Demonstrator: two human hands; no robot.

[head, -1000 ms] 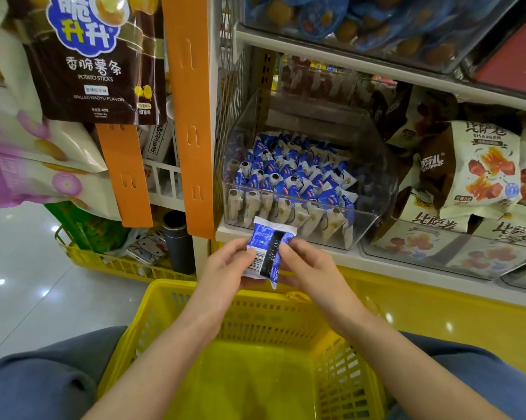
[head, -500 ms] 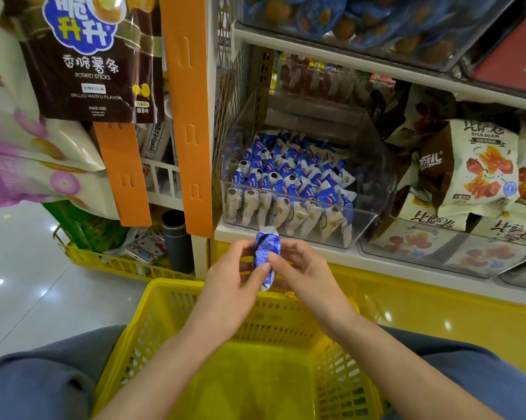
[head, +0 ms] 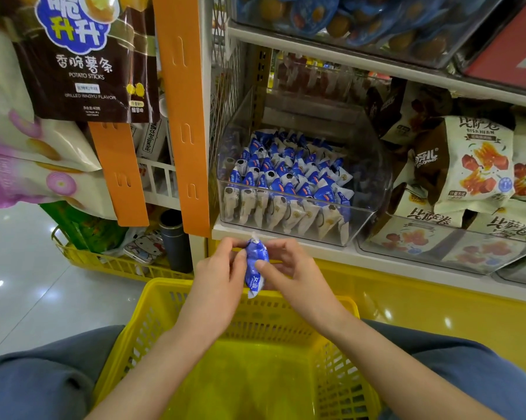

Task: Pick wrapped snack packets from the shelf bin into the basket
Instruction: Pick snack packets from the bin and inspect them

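A small blue and white wrapped snack packet (head: 255, 268) is held upright between both hands, edge-on to the camera. My left hand (head: 217, 275) pinches its left side and my right hand (head: 292, 274) pinches its right side. They hover above the far rim of a yellow plastic basket (head: 164, 301) that rests on my lap. Just beyond, on the shelf, a clear plastic bin (head: 370, 177) holds several rows of the same blue and white packets (head: 286, 177).
Right of the bin lie bags of pizza-roll snacks (head: 473, 165) in another clear tray. An orange shelf post (head: 182, 116) stands left of the bin, with hanging potato-stick bags (head: 79, 59) beyond it. A second yellow basket (head: 110, 262) with a dark bottle (head: 175, 237) sits on the floor.
The packet has turned from its flat barcode side to edge-on between my fingers. Both hands stay close together over the basket's far rim.
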